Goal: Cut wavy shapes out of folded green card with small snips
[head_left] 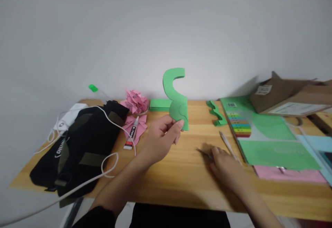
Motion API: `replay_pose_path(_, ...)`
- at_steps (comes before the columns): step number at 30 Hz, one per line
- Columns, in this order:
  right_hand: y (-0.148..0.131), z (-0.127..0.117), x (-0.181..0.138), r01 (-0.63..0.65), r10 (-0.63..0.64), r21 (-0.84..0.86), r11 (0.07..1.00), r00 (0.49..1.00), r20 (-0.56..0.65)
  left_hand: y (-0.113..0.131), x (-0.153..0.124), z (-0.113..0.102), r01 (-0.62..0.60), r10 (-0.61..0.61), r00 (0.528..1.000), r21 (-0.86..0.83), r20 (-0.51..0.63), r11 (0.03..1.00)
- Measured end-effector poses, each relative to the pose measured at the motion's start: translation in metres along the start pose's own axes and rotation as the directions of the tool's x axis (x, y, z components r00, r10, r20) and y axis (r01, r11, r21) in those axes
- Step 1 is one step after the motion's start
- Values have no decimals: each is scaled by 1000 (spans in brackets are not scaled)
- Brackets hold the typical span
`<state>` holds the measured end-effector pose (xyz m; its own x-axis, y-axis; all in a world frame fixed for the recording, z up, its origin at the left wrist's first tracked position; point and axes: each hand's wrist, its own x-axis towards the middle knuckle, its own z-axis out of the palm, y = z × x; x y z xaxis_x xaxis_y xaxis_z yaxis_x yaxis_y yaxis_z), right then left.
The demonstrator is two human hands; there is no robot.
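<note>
My left hand [160, 136] pinches the lower end of a green paper cutout [175, 96] with a curved hook at its top, holding it upright above the wooden table [181, 172]. My right hand [227, 167] rests low on the table, fingers curled over a thin dark tool [204, 152] that I cannot make out clearly. A white pen [228, 145] lies just beyond that hand.
Left: a black garment [77, 145] with white cables, a glue tube [132, 136] on pink paper, a pink paper flower [136, 102]. Back: green paper strip [159, 104], zigzag green scrap [216, 114]. Right: coloured paper pack [259, 131], pink sheet [287, 174], cardboard box [287, 95].
</note>
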<state>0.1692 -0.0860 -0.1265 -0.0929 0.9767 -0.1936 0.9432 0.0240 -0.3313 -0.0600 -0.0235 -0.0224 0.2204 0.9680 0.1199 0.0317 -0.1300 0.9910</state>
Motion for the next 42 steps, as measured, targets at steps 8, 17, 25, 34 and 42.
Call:
replay_pose_path(8, -27, -58, 23, 164, -25, 736, 657, 980, -196, 20, 22, 7, -208, 204, 978, -79, -52, 975)
replay_pose_path(17, -94, -104, 51, 287, -170, 924, 254, 953, -250, 24, 29, 5, -277, 249, 958, -234, -142, 932)
replay_pose_path(25, -92, -101, 39, 326, -283, 873, 363, 931, -230, 26, 28, 1, -273, 249, 962, -301, -114, 914)
replay_pose_path(34, -91, -102, 36, 163, -494, 982, 97, 864, -94, 30, 23, 1, -294, 273, 953, -171, -134, 941)
replay_pose_path(42, -96, -105, 28, 71, -476, 997, -3, 877, -64, 32, 24, 4, -308, 295, 946, -92, -135, 947)
